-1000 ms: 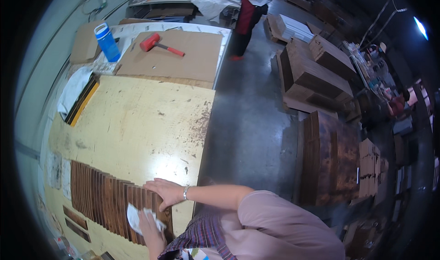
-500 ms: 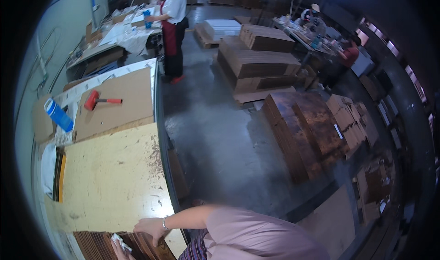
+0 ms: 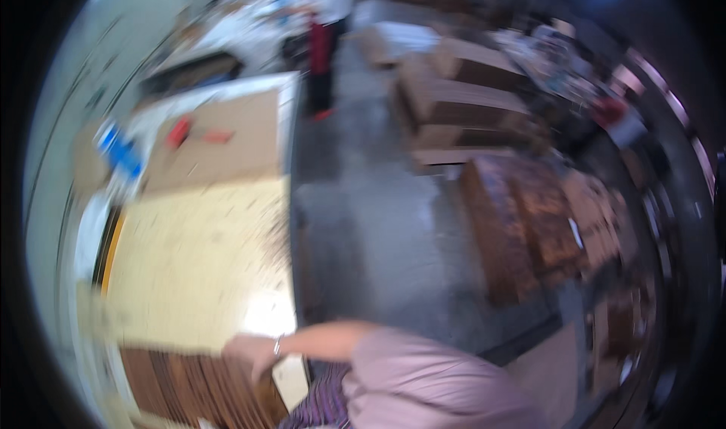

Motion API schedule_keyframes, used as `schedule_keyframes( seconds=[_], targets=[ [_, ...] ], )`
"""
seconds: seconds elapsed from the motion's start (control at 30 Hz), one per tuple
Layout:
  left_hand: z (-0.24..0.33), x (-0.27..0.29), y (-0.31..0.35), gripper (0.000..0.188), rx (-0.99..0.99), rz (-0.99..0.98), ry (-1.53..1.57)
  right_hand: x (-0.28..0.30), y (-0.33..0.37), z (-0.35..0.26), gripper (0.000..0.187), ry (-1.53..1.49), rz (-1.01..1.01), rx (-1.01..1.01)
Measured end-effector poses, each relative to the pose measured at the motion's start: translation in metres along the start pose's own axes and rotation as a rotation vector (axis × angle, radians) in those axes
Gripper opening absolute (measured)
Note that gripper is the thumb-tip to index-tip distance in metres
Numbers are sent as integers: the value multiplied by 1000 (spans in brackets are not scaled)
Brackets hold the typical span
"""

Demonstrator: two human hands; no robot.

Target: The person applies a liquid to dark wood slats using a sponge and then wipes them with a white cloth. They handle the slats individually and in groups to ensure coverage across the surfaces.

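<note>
My right hand (image 3: 252, 355), with a bracelet at the wrist, rests at the far right edge of a row of dark brown wooden strips (image 3: 181, 383). Its thumb and fingers are apart, though motion blurs them. The strips lie side by side at the near end of the pale yellow work table (image 3: 204, 262). A small white scrap, perhaps cloth (image 3: 204, 423), shows at the bottom edge. My left hand is out of sight below it.
Farther up the table, a red mallet (image 3: 180, 132) lies on a cardboard sheet (image 3: 249, 138), near a blue bottle (image 3: 121, 153). Brown board stacks (image 3: 491, 232) and flat cardboard piles (image 3: 461, 100) stand on the floor to the right. A person in a red apron (image 3: 321, 51) stands beyond the table.
The view has swung, so the scene shifts right and blurs. My left hand, seen earlier with a white cloth over the strips, has dropped out of view. My right hand stays at the strips.
</note>
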State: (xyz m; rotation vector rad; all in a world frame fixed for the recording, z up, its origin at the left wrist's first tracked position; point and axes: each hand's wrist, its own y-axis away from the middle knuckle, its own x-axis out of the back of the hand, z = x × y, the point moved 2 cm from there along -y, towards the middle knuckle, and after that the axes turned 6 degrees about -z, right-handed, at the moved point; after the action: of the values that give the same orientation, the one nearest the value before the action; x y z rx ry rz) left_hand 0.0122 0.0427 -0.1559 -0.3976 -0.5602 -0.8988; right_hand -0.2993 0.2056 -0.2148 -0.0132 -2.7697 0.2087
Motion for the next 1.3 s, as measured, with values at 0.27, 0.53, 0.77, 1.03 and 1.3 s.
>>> schedule_keyframes(
  seconds=[0.27, 0.53, 0.77, 1.03, 1.3],
  targets=[
    [73, -10, 104, 49, 133, 54, -235, 17, 44, -57, 94, 301, -37, -200],
    [127, 14, 153, 37, 501, 600, -138, 53, 41, -48, 87, 418, 132, -192],
    [140, -45, -68, 45, 76, 272, -361, 19, -86, -68, 97, 297, -93, -135],
    [86, -44, 32, 56, 386, 259, -419, 13, -102, -49, 96, 183, -229, -193],
    [96, -81, -43, 54, 244, 293, -427, 10, -102, -40, 94, 153, -256, -159]
  ],
)
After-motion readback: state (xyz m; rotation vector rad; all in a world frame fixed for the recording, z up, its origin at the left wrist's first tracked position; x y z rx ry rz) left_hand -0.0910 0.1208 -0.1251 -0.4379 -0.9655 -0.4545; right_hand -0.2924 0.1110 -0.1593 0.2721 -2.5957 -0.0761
